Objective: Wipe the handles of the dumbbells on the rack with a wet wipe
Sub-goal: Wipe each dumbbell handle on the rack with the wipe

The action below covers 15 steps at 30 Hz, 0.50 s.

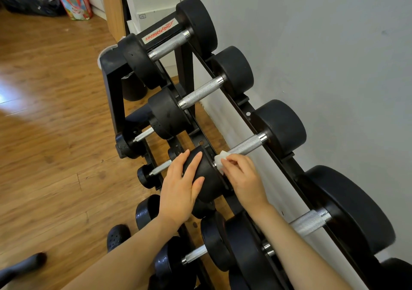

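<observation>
Our left hand [182, 185] lies flat, fingers straight, on the near head of the third dumbbell [281, 125] on the rack [111, 84], likely to keep it from rolling. Our right hand [243, 178] pinches the wet wipe [220, 159] around the near end of its handle [247, 145], fingers curled, ready to rub.

black round dumbbell heads [282, 126]: matt, rubber-like, faint scuffs
silver knurled dumbbell handles [246, 145]: metal, rough cross-hatch grip, smooth shiny collars at the ends
black steel rack frame [111, 84]: painted metal, semi-gloss, worn at the edges
white crumpled wet wipe [219, 159]: soft, cloth-like sheet
brown plank floor [44, 133]: wood look, glossy, reflecting light
pale wall [334, 55]: smooth matt paint
colourful shopping bag [74, 0]: glossy, plastic-like
</observation>
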### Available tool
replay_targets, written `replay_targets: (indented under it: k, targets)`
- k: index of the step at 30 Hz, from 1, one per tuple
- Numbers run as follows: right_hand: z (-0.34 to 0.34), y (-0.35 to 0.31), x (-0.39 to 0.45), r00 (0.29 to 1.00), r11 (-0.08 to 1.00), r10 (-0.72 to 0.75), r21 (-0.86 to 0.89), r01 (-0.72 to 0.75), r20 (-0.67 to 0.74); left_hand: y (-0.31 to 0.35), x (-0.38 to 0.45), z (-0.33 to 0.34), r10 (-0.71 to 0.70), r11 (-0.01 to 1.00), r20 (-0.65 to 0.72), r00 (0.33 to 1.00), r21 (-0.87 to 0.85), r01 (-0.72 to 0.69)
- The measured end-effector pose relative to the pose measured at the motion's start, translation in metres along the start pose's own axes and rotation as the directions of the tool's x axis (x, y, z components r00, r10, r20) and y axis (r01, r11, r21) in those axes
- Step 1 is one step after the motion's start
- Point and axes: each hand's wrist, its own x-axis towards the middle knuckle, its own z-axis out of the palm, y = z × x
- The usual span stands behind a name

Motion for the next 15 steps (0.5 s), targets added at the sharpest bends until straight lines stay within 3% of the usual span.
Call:
replay_targets:
  k: [6,11,15]
  targets:
    - [0.001,0.007,0.001,0.996,0.999,0.035,-0.007,-0.036,-0.077,0.0,0.0,0.0,0.005,1.0,-0.002,1.0,-0.003,-0.005]
    - [-0.006,0.009,0.004,0.991,0.991,-0.105,-0.07,0.11,0.078,0.0,-0.001,0.0,-0.009,1.0,0.001,1.0,-0.026,0.009]
    - [-0.009,0.008,0.001,1.0,0.998,0.01,-0.068,-0.01,-0.007,0.0,-0.002,0.0,-0.009,0.999,0.008,1.0,-0.035,0.009]
